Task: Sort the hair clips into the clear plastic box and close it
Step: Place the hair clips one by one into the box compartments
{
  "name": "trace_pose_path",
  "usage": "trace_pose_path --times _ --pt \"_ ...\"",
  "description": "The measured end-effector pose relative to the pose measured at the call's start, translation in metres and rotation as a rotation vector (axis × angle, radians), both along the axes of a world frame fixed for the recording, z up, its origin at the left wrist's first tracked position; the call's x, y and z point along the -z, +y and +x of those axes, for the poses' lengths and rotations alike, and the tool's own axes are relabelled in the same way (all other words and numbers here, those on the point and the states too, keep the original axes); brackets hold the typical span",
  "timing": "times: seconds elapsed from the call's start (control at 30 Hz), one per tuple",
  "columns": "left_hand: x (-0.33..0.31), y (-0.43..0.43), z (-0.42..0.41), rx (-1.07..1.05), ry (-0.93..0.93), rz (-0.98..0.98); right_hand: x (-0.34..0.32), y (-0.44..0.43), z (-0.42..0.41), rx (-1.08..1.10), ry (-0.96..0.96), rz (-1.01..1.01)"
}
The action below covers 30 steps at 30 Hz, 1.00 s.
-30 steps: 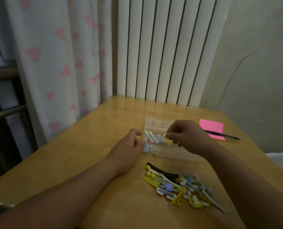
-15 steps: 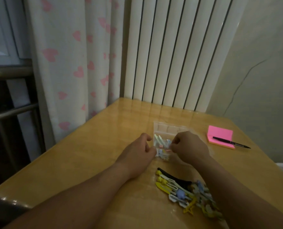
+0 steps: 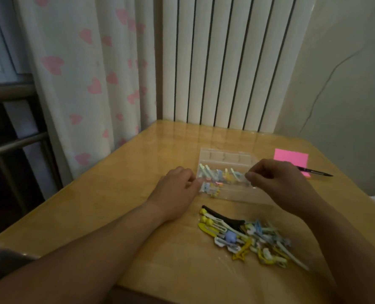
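Observation:
A clear plastic box (image 3: 242,194) lies open mid-table, its lid (image 3: 226,156) folded back. Several pastel hair clips (image 3: 217,177) sit in its left and middle compartments. My left hand (image 3: 175,194) is at the box's left edge, thumb and forefinger curled against that corner. Over the box's right half, my right hand (image 3: 277,183) has its fingertips pinched together just above the clips; a small clip seems to be between them. Nearer to me lies a loose pile of hair clips (image 3: 243,236), yellow, blue, white and one long black one.
A pink sticky-note pad (image 3: 291,157) with a black pen (image 3: 315,172) on it lies at the far right of the wooden table (image 3: 116,205). A white radiator (image 3: 226,62) and a heart-print curtain (image 3: 83,84) stand behind. The table's left edge drops off beside metal rails.
My right hand went to the box's left part, then back right over the middle compartments, still pinched. The left hand stayed at the box's left edge.

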State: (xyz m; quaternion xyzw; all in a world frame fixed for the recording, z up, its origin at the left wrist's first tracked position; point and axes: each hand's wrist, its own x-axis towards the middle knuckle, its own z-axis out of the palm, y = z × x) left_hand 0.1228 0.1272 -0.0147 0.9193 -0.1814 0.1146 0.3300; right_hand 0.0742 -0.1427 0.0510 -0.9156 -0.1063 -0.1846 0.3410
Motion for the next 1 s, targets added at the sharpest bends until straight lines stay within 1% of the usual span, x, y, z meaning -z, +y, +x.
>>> trace_pose_path --times 0.07,0.17,0.23,0.33,0.5,0.6,0.8,0.9,1.0 --pt "0.001 0.001 0.001 0.006 0.004 -0.013 -0.007 -0.007 -0.006 -0.084 0.147 -0.078" --pt "0.001 0.001 0.003 0.009 -0.002 -0.018 -0.016 -0.016 -0.011 -0.168 0.430 -0.263" --pt "0.002 0.001 0.004 0.012 -0.009 -0.021 -0.017 -0.022 -0.013 -0.204 0.562 -0.367" --pt "0.004 0.003 0.004 0.013 -0.019 -0.017 -0.019 -0.029 -0.013 -0.196 0.628 -0.430" --pt "0.003 0.003 0.004 0.021 -0.018 -0.008 -0.020 -0.037 -0.016 -0.234 0.773 -0.384" --pt "0.003 0.004 0.003 0.024 -0.014 -0.014 -0.016 -0.036 -0.015 -0.234 0.752 -0.391" --pt "0.002 0.003 0.002 0.027 -0.009 -0.017 -0.017 -0.043 -0.013 -0.212 0.594 -0.327" --pt "0.001 0.003 0.000 0.029 -0.010 -0.022 -0.020 -0.048 -0.017 -0.224 0.502 -0.241" --pt "0.001 0.002 0.001 0.029 -0.007 -0.028 -0.021 -0.043 -0.014 -0.155 0.366 -0.112"
